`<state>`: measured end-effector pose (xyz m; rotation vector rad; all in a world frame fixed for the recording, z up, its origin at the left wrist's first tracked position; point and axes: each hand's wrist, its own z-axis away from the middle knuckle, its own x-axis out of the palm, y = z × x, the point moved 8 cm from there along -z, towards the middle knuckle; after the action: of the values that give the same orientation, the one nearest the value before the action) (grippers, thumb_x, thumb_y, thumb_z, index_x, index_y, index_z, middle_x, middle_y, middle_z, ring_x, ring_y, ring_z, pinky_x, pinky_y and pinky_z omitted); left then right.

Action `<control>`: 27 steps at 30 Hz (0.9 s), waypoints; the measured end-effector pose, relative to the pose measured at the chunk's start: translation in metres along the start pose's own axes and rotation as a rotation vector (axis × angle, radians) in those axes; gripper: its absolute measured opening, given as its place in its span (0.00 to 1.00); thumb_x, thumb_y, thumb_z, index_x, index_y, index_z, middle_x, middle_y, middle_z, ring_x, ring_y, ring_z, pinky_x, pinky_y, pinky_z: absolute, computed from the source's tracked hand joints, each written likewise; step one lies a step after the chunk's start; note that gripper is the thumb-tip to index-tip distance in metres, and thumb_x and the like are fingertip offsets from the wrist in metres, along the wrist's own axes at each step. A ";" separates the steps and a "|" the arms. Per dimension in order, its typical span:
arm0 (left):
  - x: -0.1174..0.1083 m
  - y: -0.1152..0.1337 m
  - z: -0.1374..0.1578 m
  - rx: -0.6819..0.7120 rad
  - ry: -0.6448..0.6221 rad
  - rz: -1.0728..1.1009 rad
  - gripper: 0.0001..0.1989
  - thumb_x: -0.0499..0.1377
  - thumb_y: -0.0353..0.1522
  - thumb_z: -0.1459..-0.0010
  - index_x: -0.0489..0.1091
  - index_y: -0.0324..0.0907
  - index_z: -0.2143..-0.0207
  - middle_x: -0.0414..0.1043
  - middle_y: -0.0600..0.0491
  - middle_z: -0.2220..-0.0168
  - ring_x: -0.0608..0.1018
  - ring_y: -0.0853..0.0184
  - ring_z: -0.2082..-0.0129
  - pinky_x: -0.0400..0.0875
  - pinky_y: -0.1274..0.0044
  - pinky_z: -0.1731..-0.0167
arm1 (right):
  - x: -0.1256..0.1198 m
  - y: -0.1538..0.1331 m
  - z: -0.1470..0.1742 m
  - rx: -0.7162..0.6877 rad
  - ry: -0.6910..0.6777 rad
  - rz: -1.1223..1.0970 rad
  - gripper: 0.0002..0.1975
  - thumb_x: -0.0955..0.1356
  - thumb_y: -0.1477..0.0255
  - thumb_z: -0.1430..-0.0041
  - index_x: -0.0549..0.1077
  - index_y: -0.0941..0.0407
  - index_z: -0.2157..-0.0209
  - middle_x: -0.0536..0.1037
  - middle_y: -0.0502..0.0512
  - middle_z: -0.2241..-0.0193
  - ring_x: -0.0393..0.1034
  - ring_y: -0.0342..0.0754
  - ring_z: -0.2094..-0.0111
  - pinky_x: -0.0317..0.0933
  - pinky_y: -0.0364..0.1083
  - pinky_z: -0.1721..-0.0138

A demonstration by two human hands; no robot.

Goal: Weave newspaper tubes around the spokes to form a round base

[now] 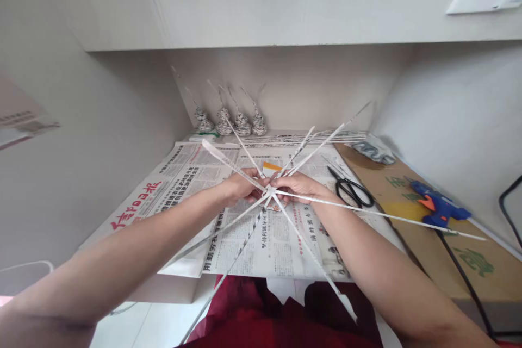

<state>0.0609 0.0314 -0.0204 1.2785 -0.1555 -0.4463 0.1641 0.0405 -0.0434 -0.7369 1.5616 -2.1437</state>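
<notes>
Above the newspaper-covered table, several rolled newspaper strips (271,191) cross at one centre and spread out like spokes. My left hand (243,187) is closed on the left side of that centre, its fingers wrapped about the strips. From the other side my right hand (297,186) grips the strips close to the crossing, thumb on top. Long ends reach over both forearms, and some hang toward my lap. Just behind the crossing, an orange and white piece (272,167) shows between my hands; I cannot tell what it is.
Newspaper sheets (179,185) cover the table. Several gourd-shaped woven pieces (241,124) stand at the back left, beside a bundle of paper rolls (302,138). To the right are black scissors (354,190), a grey-white cloth (374,150), and a blue glue gun (440,206) on cardboard (473,261).
</notes>
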 end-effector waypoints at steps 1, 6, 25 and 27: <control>0.000 -0.002 0.002 0.009 -0.005 0.038 0.19 0.65 0.44 0.54 0.68 0.37 0.70 0.72 0.53 0.80 0.70 0.74 0.84 0.55 0.85 0.88 | 0.002 0.000 0.000 -0.005 -0.015 0.019 0.06 0.70 0.71 0.54 0.72 0.61 0.74 0.72 0.48 0.86 0.62 0.38 0.86 0.53 0.35 0.88; 0.009 -0.006 -0.005 0.041 -0.103 0.166 0.19 0.71 0.38 0.63 0.70 0.35 0.72 0.72 0.54 0.79 0.69 0.77 0.84 0.60 0.85 0.85 | 0.004 -0.002 0.003 -0.011 -0.007 0.047 0.07 0.70 0.71 0.55 0.73 0.61 0.74 0.75 0.50 0.83 0.66 0.39 0.84 0.58 0.36 0.85; -0.002 -0.015 -0.034 0.174 -0.108 0.360 0.19 0.72 0.31 0.67 0.66 0.36 0.75 0.72 0.55 0.81 0.74 0.72 0.81 0.70 0.81 0.78 | -0.018 -0.009 0.010 0.024 0.134 0.264 0.14 0.71 0.63 0.51 0.75 0.62 0.73 0.73 0.51 0.83 0.67 0.40 0.83 0.62 0.38 0.83; -0.005 -0.016 -0.034 0.158 -0.100 0.356 0.20 0.73 0.31 0.67 0.67 0.36 0.72 0.72 0.56 0.81 0.74 0.72 0.81 0.71 0.80 0.78 | -0.017 -0.010 0.011 0.028 0.153 0.271 0.14 0.72 0.63 0.52 0.76 0.62 0.71 0.74 0.51 0.81 0.67 0.40 0.82 0.64 0.38 0.82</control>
<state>0.0649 0.0602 -0.0446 1.3492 -0.5024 -0.1933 0.1843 0.0452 -0.0342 -0.3355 1.6005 -2.0537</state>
